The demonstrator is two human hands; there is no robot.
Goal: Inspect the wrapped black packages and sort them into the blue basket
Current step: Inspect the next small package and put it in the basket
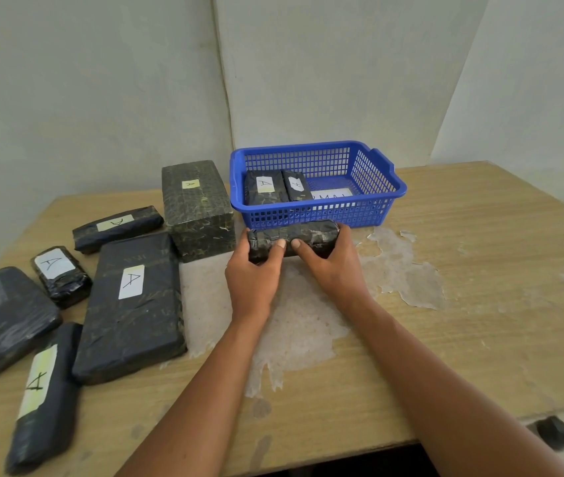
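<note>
Head view: basket (pixel 382 201) packages (pixel 275 187) carry handwritten "A" labels.

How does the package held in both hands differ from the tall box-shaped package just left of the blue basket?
The held package is a slim bar lying on its side; the tall package is a bulky block standing on the table. The held one shows no label from here; the tall one has a yellowish "A" label on top. Left hand and right hand grip one; the other stands untouched. Both have dark, glossy wrapping.

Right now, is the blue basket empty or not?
Not empty. Two black packages with A labels lie at the left end of the basket; the rest shows bare floor.
</note>
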